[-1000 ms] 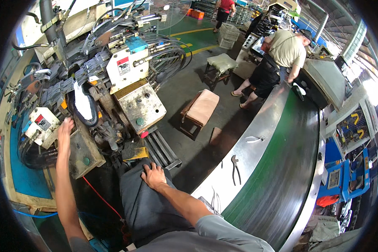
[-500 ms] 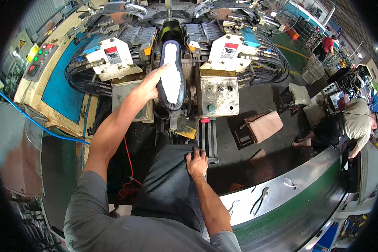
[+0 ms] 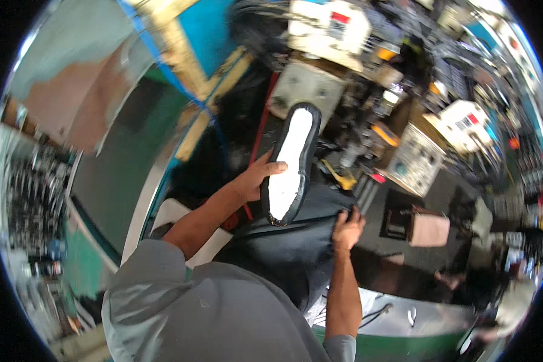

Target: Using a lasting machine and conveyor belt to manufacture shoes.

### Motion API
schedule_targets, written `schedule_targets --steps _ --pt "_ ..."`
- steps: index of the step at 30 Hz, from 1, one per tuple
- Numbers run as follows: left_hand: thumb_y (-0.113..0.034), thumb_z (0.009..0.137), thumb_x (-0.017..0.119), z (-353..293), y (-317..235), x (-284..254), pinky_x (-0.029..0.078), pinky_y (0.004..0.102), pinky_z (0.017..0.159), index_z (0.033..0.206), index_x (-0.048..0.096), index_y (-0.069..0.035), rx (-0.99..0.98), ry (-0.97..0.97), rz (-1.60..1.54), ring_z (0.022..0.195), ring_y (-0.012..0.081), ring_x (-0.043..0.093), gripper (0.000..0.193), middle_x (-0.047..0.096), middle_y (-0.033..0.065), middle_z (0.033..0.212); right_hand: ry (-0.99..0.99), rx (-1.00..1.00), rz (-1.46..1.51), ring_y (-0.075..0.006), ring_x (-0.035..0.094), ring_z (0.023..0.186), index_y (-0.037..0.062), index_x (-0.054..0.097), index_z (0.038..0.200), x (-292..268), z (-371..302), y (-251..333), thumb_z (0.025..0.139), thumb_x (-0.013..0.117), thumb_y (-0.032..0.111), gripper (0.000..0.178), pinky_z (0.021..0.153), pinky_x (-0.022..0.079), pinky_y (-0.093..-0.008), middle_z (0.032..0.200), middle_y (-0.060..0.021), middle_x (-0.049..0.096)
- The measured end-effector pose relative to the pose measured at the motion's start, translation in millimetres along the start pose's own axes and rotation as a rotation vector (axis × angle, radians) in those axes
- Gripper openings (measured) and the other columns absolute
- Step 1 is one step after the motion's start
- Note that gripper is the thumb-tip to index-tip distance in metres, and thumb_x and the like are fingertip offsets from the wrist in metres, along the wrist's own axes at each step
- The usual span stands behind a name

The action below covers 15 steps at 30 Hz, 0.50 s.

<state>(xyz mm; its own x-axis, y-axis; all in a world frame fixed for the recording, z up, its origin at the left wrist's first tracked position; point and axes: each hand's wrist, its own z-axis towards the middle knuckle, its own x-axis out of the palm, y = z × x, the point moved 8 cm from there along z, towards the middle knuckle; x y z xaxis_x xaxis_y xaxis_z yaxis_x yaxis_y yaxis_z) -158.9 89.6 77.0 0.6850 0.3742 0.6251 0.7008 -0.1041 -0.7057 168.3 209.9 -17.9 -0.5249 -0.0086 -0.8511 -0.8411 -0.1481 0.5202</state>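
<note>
A shoe upper (image 3: 291, 163), dark round the edge with a white sole side turned up, is held over my lap. My left hand (image 3: 254, 178) is closed on its side, the thumb lying across the white face. Fingers spread, my right hand (image 3: 347, 230) rests on the dark cloth over my thigh (image 3: 295, 247) and holds nothing. Beyond the upper stands the machine, blurred, with a white panel (image 3: 323, 30) and a knobbed control box (image 3: 413, 158).
At the right is a stool with a pinkish cover (image 3: 429, 230). Pliers (image 3: 377, 315) lie on a metal ledge (image 3: 437, 312) beside a green belt (image 3: 398, 347). Another person (image 3: 516, 298) is blurred at the lower right. On the left, a blue hose (image 3: 181, 87) crosses near a wooden-edged table.
My left hand has brought the shoe upper away from the machine and back over my lap. The view has swung left, so the machine now appears at the upper right. My right hand stays on my thigh.
</note>
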Motion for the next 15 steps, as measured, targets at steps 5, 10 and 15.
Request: schedule_targets --steps 5,10,15 --pt "-0.014 0.095 0.079 -106.9 3.4 -151.7 0.061 0.0476 0.096 0.158 0.047 -0.011 -0.068 -0.309 0.091 0.115 0.0299 0.071 0.071 0.067 0.0169 0.134 0.028 0.042 -0.026 -0.0514 0.056 0.136 0.0120 0.059 0.153 2.8 -16.2 -23.9 0.105 0.063 0.044 0.058 0.114 0.047 -0.0564 0.156 -0.0293 0.052" --pt "-0.009 0.089 0.077 -142.2 -118.4 -329.7 0.059 0.0524 0.095 0.151 0.054 -0.010 0.344 -1.004 0.516 0.106 0.0340 0.069 0.066 0.070 0.0146 0.119 0.043 0.063 -0.057 -0.0492 0.054 0.139 0.0138 0.059 0.153 -3.2 -31.1 -15.4 0.104 0.063 0.045 0.058 0.116 0.047 -0.0557 0.157 -0.0285 0.051" --pt "-0.023 0.083 0.077 -117.1 -210.1 -411.2 0.059 0.0450 0.098 0.144 0.063 -0.003 -0.027 -1.129 1.311 0.112 0.0344 0.074 0.066 0.074 0.0251 0.130 0.058 0.030 -0.086 -0.0477 0.053 0.142 0.0150 0.060 0.154 2.6 -49.9 -9.6 0.104 0.063 0.046 0.059 0.118 0.045 -0.0554 0.162 -0.0270 0.048"
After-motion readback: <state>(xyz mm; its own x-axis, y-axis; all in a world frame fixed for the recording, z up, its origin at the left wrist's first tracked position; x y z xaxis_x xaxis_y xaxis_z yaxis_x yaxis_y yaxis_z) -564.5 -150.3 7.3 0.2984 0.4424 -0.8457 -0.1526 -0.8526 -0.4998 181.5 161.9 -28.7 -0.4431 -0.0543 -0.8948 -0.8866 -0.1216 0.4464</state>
